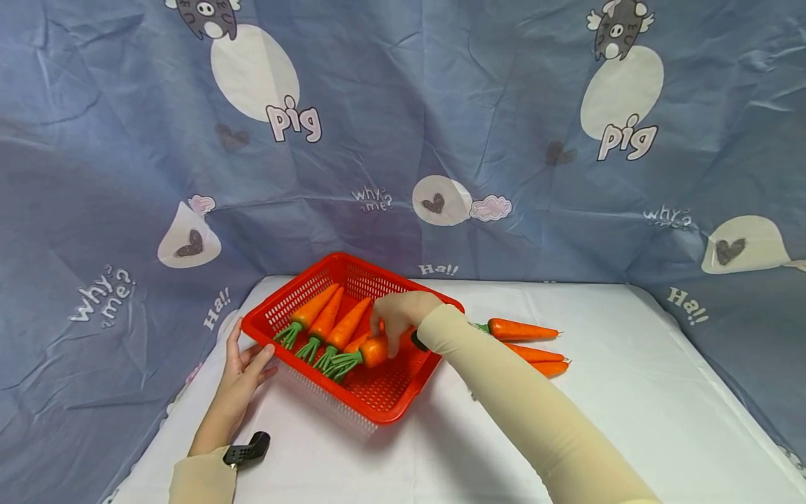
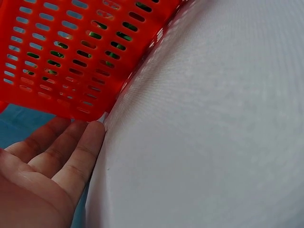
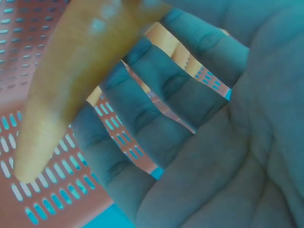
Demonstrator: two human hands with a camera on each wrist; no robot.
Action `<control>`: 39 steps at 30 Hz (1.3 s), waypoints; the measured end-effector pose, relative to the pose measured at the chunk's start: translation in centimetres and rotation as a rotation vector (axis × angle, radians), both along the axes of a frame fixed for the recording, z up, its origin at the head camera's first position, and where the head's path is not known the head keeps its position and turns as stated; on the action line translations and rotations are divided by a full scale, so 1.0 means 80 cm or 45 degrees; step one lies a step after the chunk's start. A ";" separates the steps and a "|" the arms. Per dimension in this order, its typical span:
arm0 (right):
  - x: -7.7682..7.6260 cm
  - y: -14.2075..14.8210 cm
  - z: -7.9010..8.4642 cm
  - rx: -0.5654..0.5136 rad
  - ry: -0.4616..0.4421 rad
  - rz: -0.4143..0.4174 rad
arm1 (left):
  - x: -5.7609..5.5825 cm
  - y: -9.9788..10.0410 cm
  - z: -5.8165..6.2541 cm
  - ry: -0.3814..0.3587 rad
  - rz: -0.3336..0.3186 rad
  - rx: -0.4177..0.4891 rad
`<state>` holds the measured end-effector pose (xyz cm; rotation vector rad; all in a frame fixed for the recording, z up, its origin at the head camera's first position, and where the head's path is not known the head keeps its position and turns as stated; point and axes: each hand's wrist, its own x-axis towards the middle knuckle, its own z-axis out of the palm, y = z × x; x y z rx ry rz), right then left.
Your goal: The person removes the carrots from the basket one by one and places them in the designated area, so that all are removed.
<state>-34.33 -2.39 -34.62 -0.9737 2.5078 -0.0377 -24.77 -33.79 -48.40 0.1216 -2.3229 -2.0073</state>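
A red perforated plastic basket stands on the white cloth with several orange, green-stemmed carrots lying side by side along its left part. My left hand is at the basket's near left corner; in the left wrist view its fairly straight fingers touch the lower corner. Inside the basket, my right hand pinches a carrot close to its stem end, with the green stems pointing left. That carrot looks pale in the off-coloured right wrist view, its tapered end hanging down.
To the right of the basket, three more carrots lie on the white cloth, partly behind the right forearm. A blue patterned curtain rises behind the table and along its sides. Black wrist devices sit on the sleeves.
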 end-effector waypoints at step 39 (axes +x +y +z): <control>0.015 0.055 0.025 -0.416 -0.033 0.050 | 0.000 0.000 -0.002 -0.021 0.011 -0.018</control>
